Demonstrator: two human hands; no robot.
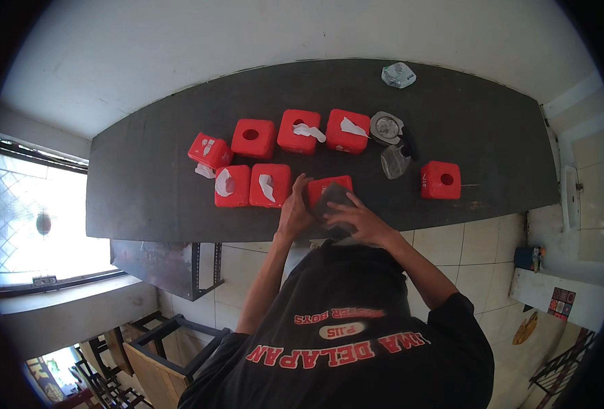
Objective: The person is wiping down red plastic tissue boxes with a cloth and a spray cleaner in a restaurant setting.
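Between my hands, near the table's front edge, a red tissue box [321, 189] is partly covered by my fingers and a dark grey cloth-like piece. My left hand [295, 213] holds the box's left side. Against its right side, my right hand [364, 223] grips the grey cloth-like piece [334, 197], fingers bent over it. Just left stands another red tissue box [279, 176] with white tissue showing, beside a similar red box [228, 194]. Behind them several more form a row, including a box [253, 129] whose round hole shows no tissue.
A red box [440, 172] stands apart at the right. Behind my right hand lie a round grey container [386, 127] and a clear plastic container [395, 162]. At the back of the dark table [179, 102] is a tissue packet [399, 75]. A stool [172, 347] stands lower left.
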